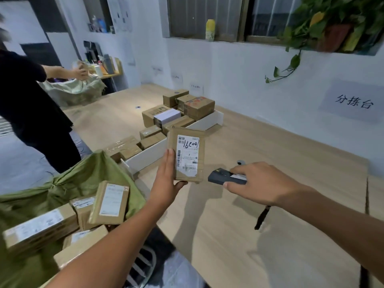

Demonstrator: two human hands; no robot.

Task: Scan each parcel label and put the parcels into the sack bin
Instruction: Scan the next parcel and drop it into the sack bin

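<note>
Wooden sorting surface [270,204], mid-task: left hand [166,183] fingers grasp a labelled parcel [187,154] held upright above the near left edge; right hand [264,183] fingers clasp the scanner [224,177] beside it. Several parcels already fill the green sack [79,179]; more wait in a white tray [209,121].

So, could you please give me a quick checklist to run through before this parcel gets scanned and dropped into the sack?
1. Parcel firmly in the left hand grip: ok.
2. Label turned up, uncovered: ok.
3. Scanner held in the right hand: ok.
4. Scanner nose aimed at the label: ok, roughly, from beside its lower edge.
5. Scan registered: cannot tell.
6. Green sack open with room above its parcels: ok.
</note>
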